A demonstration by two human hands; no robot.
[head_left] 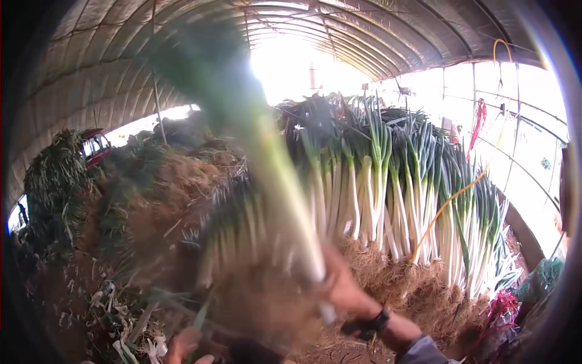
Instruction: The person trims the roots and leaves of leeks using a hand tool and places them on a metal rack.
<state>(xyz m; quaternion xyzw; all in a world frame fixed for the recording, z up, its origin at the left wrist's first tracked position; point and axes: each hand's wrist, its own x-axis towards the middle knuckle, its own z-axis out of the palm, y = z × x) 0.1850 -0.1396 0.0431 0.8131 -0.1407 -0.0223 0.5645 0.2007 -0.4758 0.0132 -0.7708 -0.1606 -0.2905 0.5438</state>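
White and green, blurred with motion, a single long green onion (276, 182) rises across the middle of my view; my right hand (339, 285) is wrapped around its pale lower stalk just above the roots, fingers closed on it, a dark watch (370, 324) on that wrist; the leafy top smears off toward the upper left. My left hand (185, 349) shows only as a sliver at the bottom edge, near dry peelings (130, 330); whether its fingers are curled or spread I cannot tell. Behind the stalk stands a wall of stacked green onions (394, 182), white shanks upright, brown roots down; an orange cord (445, 209) runs across them. Left of that lies a heap of dry brown trimmings (163, 194); the arched greenhouse roof (109, 60) curves overhead.
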